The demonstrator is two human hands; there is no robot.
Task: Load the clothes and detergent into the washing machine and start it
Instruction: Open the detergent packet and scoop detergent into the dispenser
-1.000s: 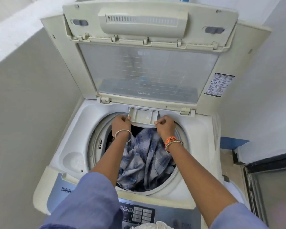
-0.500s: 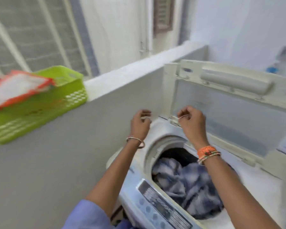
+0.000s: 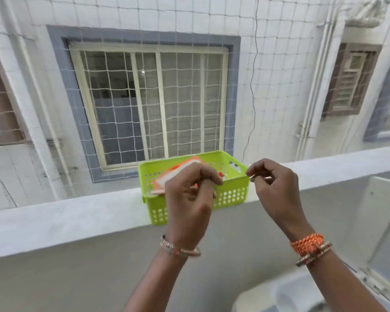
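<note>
A lime-green perforated basket (image 3: 231, 195) stands on the grey ledge (image 3: 65, 212). An orange-and-white detergent packet (image 3: 170, 174) lies tilted inside it, partly hidden by my left hand (image 3: 189, 199). That hand hovers in front of the basket's middle with loosely curled fingers, holding nothing I can see. My right hand (image 3: 275, 192) is raised beside the basket's right corner, thumb and forefinger pressed together at the rim; whether they touch it is unclear. The washing machine's white top (image 3: 268, 296) and raised lid (image 3: 383, 221) show at the lower right. The clothes are out of view.
Below the ledge is a grey parapet wall (image 3: 77, 278). Beyond it hangs a white safety net (image 3: 189, 14), with a neighbouring building's barred window (image 3: 151, 104) and drain pipes (image 3: 318, 86) behind.
My view swung from the drum and its drawer up and left to the ledge. Both hands left the drawer and rose to the green basket, which is now centred.
</note>
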